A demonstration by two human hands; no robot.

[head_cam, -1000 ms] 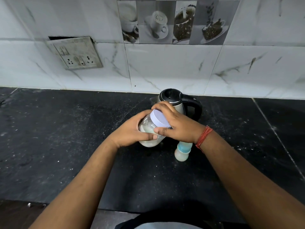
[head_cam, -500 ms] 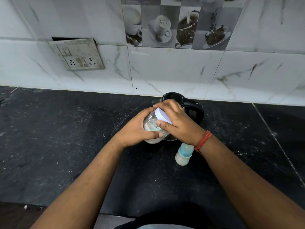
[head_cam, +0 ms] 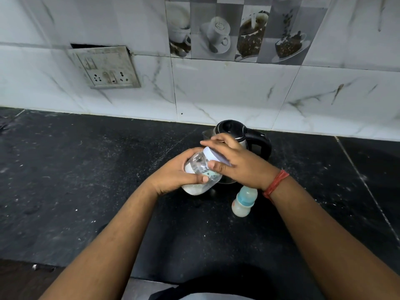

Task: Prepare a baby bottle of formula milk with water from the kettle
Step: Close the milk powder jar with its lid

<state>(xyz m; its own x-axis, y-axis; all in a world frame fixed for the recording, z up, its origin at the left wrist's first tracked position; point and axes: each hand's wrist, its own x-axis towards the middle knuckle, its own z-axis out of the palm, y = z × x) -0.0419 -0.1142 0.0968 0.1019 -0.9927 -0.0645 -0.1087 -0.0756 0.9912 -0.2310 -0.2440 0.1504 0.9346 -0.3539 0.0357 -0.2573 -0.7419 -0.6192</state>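
Observation:
A clear jar (head_cam: 200, 169) holding white powder is tilted above the black counter, its pale lilac lid (head_cam: 213, 155) pointing up and right. My left hand (head_cam: 173, 176) grips the jar's body from the left. My right hand (head_cam: 236, 163) wraps over the lid, fingers and thumb curled round it. Behind the hands stands a steel kettle (head_cam: 233, 132) with a black lid and handle. A small baby bottle (head_cam: 242, 203) with a blue collar and whitish contents stands upright on the counter, just under my right wrist.
The black stone counter (head_cam: 86, 180) runs to a white marble-tiled wall (head_cam: 227, 94). A switch and socket plate (head_cam: 106, 68) hangs crooked on the wall at the left. The counter's front edge (head_cam: 65, 267) is near my body.
The jar has tipped further over to the left between my hands, and my right hand has shifted round on the lid. The kettle and bottle stay put.

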